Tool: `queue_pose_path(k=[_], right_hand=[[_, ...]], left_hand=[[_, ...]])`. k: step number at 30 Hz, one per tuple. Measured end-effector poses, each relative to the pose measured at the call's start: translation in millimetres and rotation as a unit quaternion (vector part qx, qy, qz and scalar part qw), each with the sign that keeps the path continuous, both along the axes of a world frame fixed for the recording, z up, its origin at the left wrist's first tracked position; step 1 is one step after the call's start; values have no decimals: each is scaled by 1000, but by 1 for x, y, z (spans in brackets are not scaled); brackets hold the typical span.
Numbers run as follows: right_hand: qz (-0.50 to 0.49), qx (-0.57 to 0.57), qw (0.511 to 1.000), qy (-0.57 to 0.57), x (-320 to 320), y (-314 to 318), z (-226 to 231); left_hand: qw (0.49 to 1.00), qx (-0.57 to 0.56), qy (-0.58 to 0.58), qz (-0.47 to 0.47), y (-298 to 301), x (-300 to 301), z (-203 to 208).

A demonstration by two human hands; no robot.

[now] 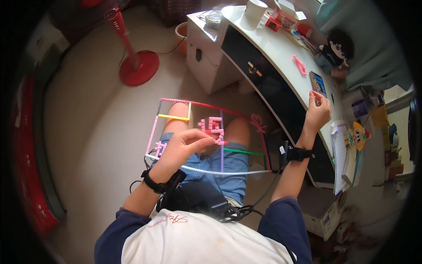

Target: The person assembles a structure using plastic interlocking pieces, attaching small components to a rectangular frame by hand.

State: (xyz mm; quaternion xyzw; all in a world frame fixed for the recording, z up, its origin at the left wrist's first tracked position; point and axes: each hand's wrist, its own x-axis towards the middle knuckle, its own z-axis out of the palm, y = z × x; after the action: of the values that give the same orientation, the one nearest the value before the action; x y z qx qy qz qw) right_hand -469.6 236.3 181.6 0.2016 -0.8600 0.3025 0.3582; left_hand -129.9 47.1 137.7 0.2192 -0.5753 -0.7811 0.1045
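Observation:
On my lap lies a rectangular frame (pixel 193 102) edged with rows of coloured beads, its inside looking clear. Over it my left hand (pixel 189 143) is closed in a pinch at the lower part of a pink and red bead piece (pixel 214 124). A small pale pink bead piece (pixel 160 148) sits at the frame's left edge, and a pink bead shape (pixel 258 123) at its right. Above the desk edge, beside a phone (pixel 318 84), my right hand (pixel 319 109) has its thumb and fingers pressed together. Whatever is between them is too small to name.
A curved white desk (pixel 281 57) with a dark front runs along the right. A pink piece (pixel 300 65), a white cup (pixel 254 13) and a doll (pixel 337 50) are on it. Papers (pixel 340 154) lie nearer. A red stand (pixel 139 68) is on the floor.

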Motion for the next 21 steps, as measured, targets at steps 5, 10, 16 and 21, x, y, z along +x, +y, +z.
queue_pose_path(k=[5, 10, 16, 21], right_hand=[[-103, 112, 987, 53, -9, 7, -2], [246, -122, 937, -216, 96, -20, -3], [433, -129, 714, -535, 199, -24, -14], [417, -188, 668, -587, 207, -21, -26]], left_hand=[[999, -12, 33, -16, 8, -9, 5], [998, 22, 63, 13, 10, -8, 0], [997, -2, 79, 22, 19, -6, 4], [997, -1, 75, 20, 20, -1, 9]])
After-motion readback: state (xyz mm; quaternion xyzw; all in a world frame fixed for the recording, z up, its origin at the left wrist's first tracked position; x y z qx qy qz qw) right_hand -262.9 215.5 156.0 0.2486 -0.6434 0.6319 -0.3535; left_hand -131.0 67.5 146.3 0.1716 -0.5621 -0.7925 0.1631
